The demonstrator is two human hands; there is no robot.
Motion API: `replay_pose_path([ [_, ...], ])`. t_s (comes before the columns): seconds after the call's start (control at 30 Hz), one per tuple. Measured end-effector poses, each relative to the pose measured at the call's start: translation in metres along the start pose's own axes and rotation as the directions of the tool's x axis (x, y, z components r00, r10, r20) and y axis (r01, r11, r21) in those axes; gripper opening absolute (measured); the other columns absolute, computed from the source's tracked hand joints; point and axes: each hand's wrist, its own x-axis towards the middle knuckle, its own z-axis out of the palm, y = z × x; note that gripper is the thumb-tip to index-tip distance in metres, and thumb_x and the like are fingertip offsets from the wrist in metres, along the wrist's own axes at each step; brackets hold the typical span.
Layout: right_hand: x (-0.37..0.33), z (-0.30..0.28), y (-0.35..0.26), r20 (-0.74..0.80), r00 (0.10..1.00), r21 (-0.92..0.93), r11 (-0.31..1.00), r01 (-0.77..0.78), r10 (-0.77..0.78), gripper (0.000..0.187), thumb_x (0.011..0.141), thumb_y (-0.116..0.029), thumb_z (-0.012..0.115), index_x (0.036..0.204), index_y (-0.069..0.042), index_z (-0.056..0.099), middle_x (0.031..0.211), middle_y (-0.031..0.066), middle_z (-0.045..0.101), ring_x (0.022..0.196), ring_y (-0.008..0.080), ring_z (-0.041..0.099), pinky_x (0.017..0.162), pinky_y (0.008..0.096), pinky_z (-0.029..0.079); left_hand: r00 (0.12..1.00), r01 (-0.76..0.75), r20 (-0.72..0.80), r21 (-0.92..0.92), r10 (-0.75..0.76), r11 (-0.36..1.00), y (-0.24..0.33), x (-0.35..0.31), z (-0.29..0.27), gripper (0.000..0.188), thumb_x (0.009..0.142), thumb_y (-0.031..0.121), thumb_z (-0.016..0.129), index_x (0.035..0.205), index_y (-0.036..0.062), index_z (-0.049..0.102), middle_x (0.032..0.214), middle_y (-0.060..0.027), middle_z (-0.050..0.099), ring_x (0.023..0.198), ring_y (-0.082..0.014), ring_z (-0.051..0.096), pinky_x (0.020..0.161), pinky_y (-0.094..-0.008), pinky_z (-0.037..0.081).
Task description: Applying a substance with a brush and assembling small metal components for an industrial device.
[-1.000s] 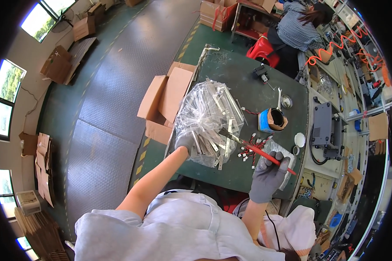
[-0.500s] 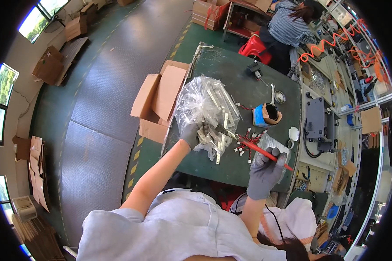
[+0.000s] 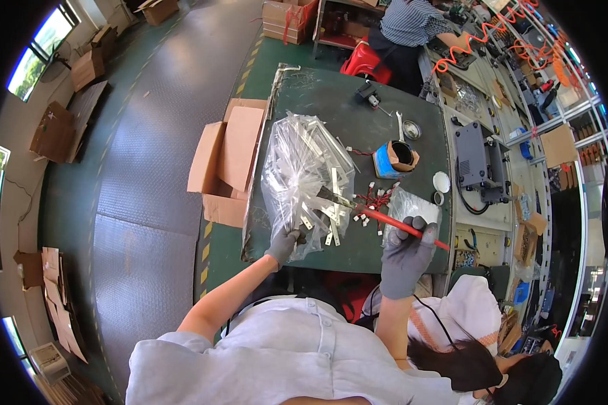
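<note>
My left hand [image 3: 284, 245], in a grey glove, pinches the near edge of a clear plastic bag [image 3: 284, 179] on the green table. Flat pale metal strips with holes [image 3: 334, 196] lie in and beside the bag's opening, some spilling toward me. In my right hand [image 3: 408, 260], also gloved, is a paintbrush [image 3: 398, 225] with a long red handle. Its dark, flat tip points left over the strips; whether it touches them I cannot tell. Red wires with white connectors [image 3: 375, 196] lie just beyond the handle. A small clear bag of white pieces [image 3: 412, 210] lies beside my right hand.
Farther back on the table [image 3: 317, 88] stand a blue can [image 3: 387, 160] with a torn cardboard rim, a wrench [image 3: 400, 127] and a small motor [image 3: 367, 94]. An open carton [image 3: 224, 209] adjoins the left edge. Shelving and a grey machine [image 3: 476, 162] line the right. Other people are nearby.
My left hand has moved from among the strips to the bag's near edge. The bag now lies more spread out. The brush stays in my right hand, and the whole view has shifted slightly.
</note>
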Motion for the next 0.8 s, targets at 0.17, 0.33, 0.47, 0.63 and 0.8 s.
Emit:
replay_pose_path([
  [0.17, -0.014, 0.0, -0.004, -0.095, 0.995, -0.022, 1.0, -0.001, -0.002, 0.028, 0.089, -0.034, 0.052, 0.088, -0.006, 0.053, 0.077, 0.0055, 0.056, 0.062, 0.0119, 0.052, 0.056, 0.0241, 0.044, 0.983, 0.061, -0.148, -0.292, -0.108, 0.955, 0.026, -0.011, 0.006, 0.014, 0.084, 0.008, 0.048, 0.094, 0.0011, 0.056, 0.078, -0.0078, 0.058, 0.067, -0.0175, 0.058, 0.063, -0.0308, 0.052],
  [0.33, -0.028, -0.003, 0.011, -0.038, 0.986, -0.261, 0.954, 0.148, -0.164, 0.033, 0.088, -0.038, 0.05, 0.087, -0.006, 0.052, 0.077, 0.0068, 0.055, 0.062, 0.0141, 0.052, 0.055, 0.0277, 0.044, 0.978, 0.1, -0.167, -0.144, -0.124, 0.984, 0.072, -0.019, 0.021, 0.013, 0.084, 0.006, 0.046, 0.093, 0.0031, 0.056, 0.073, -0.0066, 0.056, 0.065, -0.018, 0.056, 0.059, -0.0318, 0.05],
  [0.47, -0.036, 0.001, 0.013, 0.015, 0.981, -0.265, 0.945, 0.192, -0.195, 0.035, 0.087, -0.04, 0.05, 0.089, -0.005, 0.052, 0.079, 0.0072, 0.055, 0.064, 0.0156, 0.053, 0.056, 0.0301, 0.044, 0.977, 0.195, 0.035, -0.553, -0.212, 0.81, 0.125, 0.028, 0.01, 0.015, 0.089, 0.011, 0.045, 0.1, 0.0016, 0.052, 0.08, -0.0056, 0.057, 0.071, -0.0178, 0.058, 0.07, -0.0351, 0.052],
  [0.63, -0.042, 0.006, 0.027, 0.047, 0.947, -0.378, 0.871, 0.313, -0.319, 0.036, 0.085, -0.043, 0.053, 0.087, -0.007, 0.053, 0.085, 0.0056, 0.054, 0.068, 0.0144, 0.051, 0.058, 0.0292, 0.041, 1.0, 0.022, 0.029, -0.431, -0.011, 0.902, 0.093, 0.087, 0.002, 0.016, 0.092, 0.013, 0.043, 0.102, 0.0042, 0.051, 0.092, -0.0079, 0.056, 0.08, -0.0203, 0.058, 0.071, -0.0404, 0.053],
  [0.8, -0.051, -0.024, 0.031, 0.015, 0.914, -0.447, 0.815, 0.369, -0.405, 0.035, 0.088, -0.04, 0.048, 0.084, -0.006, 0.053, 0.088, 0.006, 0.054, 0.07, 0.0153, 0.052, 0.064, 0.0307, 0.044, 0.998, 0.004, 0.054, -0.496, 0.026, 0.868, 0.062, 0.111, -0.002, 0.019, 0.092, 0.014, 0.043, 0.105, 0.0041, 0.052, 0.093, -0.0104, 0.057, 0.081, -0.0241, 0.058, 0.066, -0.0426, 0.052],
])
